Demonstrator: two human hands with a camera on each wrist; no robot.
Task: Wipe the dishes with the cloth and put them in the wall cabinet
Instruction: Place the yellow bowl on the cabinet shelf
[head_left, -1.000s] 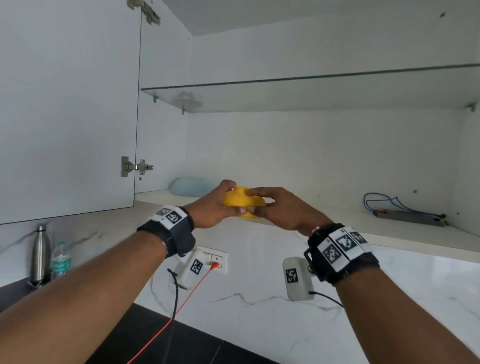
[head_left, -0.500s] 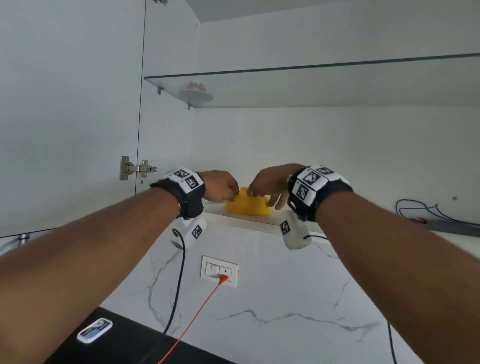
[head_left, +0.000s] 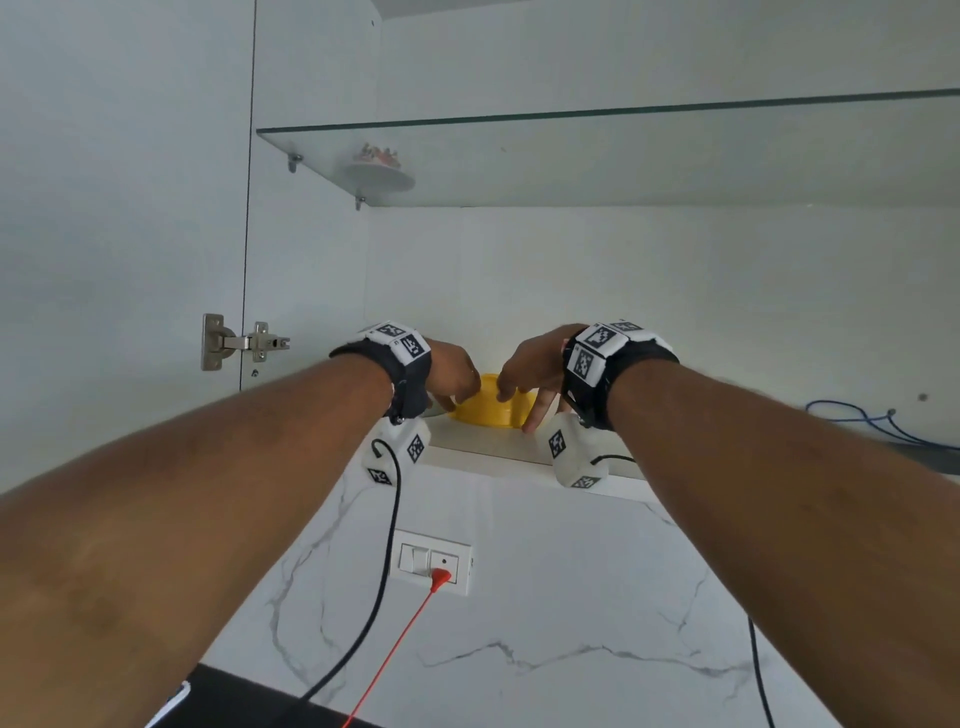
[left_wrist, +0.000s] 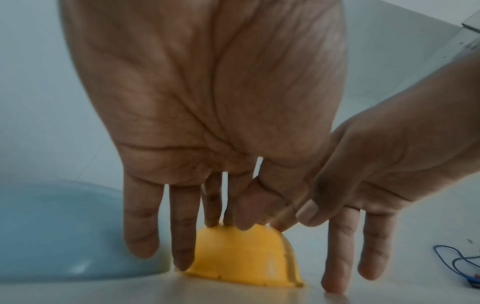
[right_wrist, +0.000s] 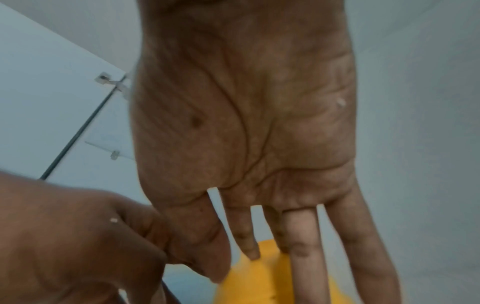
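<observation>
Yellow bowl sits upside down on the shelf, both hands' straight fingertips touching, grip released.

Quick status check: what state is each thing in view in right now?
Yellow plastic bowl: upside down, rim on the white cabinet shelf.
Pale blue bowl: upside down, left of the yellow one.
Left hand: open, fingers straight, touching the yellow bowl.
Right hand: open, fingertips on the yellow bowl.
White cabinet door: open.
Red plug: in the wall socket.
</observation>
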